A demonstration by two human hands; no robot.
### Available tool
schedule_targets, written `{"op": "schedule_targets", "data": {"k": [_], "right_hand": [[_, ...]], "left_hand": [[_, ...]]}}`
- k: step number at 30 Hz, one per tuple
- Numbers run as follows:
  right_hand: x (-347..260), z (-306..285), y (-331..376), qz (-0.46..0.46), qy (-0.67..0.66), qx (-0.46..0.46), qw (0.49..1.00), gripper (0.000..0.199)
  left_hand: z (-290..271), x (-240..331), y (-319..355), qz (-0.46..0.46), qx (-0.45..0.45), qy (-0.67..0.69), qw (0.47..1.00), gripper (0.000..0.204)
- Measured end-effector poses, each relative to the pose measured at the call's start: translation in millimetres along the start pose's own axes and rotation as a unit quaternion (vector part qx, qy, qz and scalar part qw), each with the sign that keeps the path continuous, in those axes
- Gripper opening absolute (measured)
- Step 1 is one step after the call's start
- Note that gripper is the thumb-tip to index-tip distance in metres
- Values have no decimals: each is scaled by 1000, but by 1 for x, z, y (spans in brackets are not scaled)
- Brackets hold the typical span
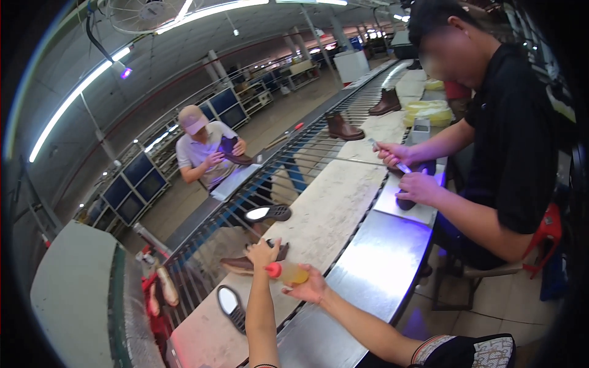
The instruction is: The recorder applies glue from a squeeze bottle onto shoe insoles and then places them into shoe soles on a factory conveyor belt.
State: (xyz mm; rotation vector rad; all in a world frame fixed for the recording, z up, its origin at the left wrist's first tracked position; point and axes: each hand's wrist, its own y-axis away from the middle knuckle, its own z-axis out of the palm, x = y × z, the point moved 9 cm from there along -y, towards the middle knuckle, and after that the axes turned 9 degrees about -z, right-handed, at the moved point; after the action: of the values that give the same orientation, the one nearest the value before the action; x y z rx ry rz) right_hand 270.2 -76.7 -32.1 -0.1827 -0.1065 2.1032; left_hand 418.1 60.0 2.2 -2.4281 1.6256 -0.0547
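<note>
My right hand is closed around a squeeze bottle above the near edge of the belt, the bottle tilted so that its red cap points left, toward my other forearm. Yellow liquid shows through the clear wall, gathered toward the base, with a paler stretch nearer the cap; how full it is, I cannot tell.

My left hand reaches over a brown shoe that lies on the belt, just beyond the bottle. Its fingers are slightly spread, but I cannot tell whether they grip the shoe or only hover. Two black soles with white patches lie near it: the far sole just beyond my fingers, the near sole close to my left forearm.

Farther up the line, two brown boots stand upright, the nearer boot by the rollers and the other boot behind it. At right, a seated worker in black bends over dark footwear on a pale board. Near that worker, a small grey box stands beside a yellow bag; the contents of both are too small to tell. Across the line, a worker in a pink cap holds a dark boot in both hands.
</note>
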Motion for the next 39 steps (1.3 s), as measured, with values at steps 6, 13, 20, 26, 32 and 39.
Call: {"op": "schedule_targets", "data": {"k": [6, 13, 20, 26, 32, 39], "right_hand": [[5, 7, -9, 15, -56, -43, 997, 39], [3, 7, -13, 13, -52, -42, 998, 42], [5, 6, -11, 13, -44, 14, 999, 45], [23, 9, -2, 121, 14, -79, 989, 44], [58, -3, 6, 172, 282, -68, 941, 45], [122, 6, 38, 249, 365, -122, 889, 55]], "left_hand": [[-9, 3, -6, -7, -93, 121, 988, 91], [56, 27, 23, 360, -239, 256, 865, 73], [11, -2, 125, 251, 124, 292, 914, 51], [-9, -16, 226, 49, -120, 447, 885, 46], [-36, -72, 261, -11, 97, 718, 689, 50], [-52, -107, 286, -99, 286, 699, 648, 45]]}}
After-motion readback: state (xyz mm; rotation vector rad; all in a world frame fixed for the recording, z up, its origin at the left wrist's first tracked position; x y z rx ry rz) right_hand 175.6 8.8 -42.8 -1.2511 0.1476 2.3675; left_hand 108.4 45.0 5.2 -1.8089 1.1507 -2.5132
